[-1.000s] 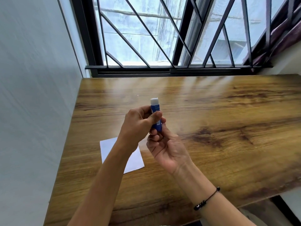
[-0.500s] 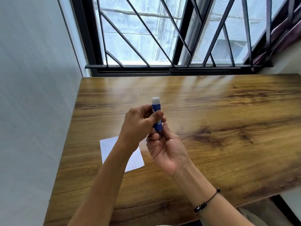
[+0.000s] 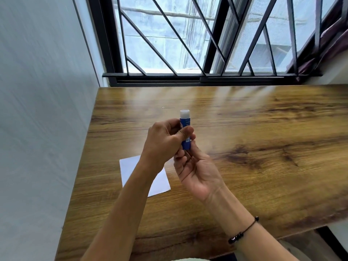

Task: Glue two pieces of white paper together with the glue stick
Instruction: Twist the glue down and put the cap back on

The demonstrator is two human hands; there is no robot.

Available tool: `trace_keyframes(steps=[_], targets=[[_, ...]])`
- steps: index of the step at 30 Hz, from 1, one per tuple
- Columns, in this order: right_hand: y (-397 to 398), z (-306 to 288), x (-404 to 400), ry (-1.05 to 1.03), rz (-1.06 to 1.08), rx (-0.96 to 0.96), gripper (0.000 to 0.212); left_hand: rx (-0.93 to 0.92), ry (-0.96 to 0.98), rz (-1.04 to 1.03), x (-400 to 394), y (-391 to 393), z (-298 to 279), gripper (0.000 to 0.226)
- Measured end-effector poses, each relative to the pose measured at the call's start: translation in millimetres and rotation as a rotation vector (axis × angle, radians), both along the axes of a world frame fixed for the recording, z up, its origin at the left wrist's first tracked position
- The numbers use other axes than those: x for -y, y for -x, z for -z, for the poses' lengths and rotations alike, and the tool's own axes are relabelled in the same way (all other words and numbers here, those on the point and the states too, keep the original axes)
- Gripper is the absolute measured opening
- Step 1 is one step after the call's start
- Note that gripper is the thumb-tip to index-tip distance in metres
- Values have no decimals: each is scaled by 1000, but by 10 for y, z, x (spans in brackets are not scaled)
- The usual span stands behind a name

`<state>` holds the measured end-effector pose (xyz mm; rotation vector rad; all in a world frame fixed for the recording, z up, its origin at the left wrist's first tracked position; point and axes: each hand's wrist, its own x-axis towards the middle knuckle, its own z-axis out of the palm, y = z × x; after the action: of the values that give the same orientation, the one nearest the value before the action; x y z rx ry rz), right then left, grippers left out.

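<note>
A blue glue stick (image 3: 185,127) stands upright in the air above the table, its white glue tip bare at the top. My left hand (image 3: 163,142) grips the blue barrel, thumb across its front. My right hand (image 3: 195,168) lies palm up just below, and its fingertips pinch the stick's bottom end. White paper (image 3: 128,170) lies flat on the wooden table (image 3: 244,129) below my left wrist, which covers part of it. I cannot tell whether it is one sheet or two stacked.
A grey wall runs along the table's left edge. A barred window with a black frame (image 3: 188,80) stands behind the far edge. The table's front edge drops off at the lower right.
The glue stick and both hands have stayed almost in place. My right fingertips have shifted slightly at the stick's base.
</note>
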<state>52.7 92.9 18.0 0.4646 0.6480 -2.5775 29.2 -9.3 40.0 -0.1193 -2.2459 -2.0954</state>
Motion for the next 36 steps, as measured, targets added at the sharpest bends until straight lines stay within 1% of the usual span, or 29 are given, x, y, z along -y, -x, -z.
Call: trace_keyframes(steps=[2,3,5,8,9,11,12,13,16,20,23,25,26,27,28,30,33,36], targets=[[13,-15,-5,-15,3,-45,22,-2,10,-6,5,-6,-22,13],[20,-26,-2,-22,25,-76,20,-3,17,-8,2,-9,-34,13],[31,-9,7,-26,86,-118,21,-7,41,-15,-12,-14,-47,4],[1,-11,37,-3,111,-118,16,-5,66,-24,-31,-25,-57,2],[-13,-20,42,21,98,-94,18,-5,66,-18,-32,-29,-65,3],[-23,-26,35,53,71,-24,35,-12,66,-4,-29,-47,-84,4],[-24,-36,33,57,59,-7,39,-20,67,-3,-27,-57,-98,2],[-21,-54,38,56,47,-11,38,-29,73,-9,-24,-60,-113,5],[9,-78,55,19,61,-105,19,-39,78,-27,-10,-62,-146,11],[1,-51,60,-10,98,-157,26,-55,112,-40,16,-69,-145,10],[-14,-54,67,47,51,-99,23,-47,98,-43,25,-80,-146,9],[-6,-66,72,66,22,-36,31,-43,100,-44,25,-87,-145,10],[1,-74,76,57,15,-20,38,-39,100,-46,25,-87,-144,10],[5,-79,81,46,9,-19,40,-37,102,-48,22,-93,-151,10],[11,-81,85,34,6,-35,36,-36,105,-53,20,-93,-155,11],[16,-88,95,-5,31,-87,19,-35,104,-65,16,-84,-154,11],[21,-56,83,-30,77,-144,22,-37,105,-60,26,-80,-155,10],[15,-52,96,22,50,-98,22,-40,99,-59,29,-80,-142,9]])
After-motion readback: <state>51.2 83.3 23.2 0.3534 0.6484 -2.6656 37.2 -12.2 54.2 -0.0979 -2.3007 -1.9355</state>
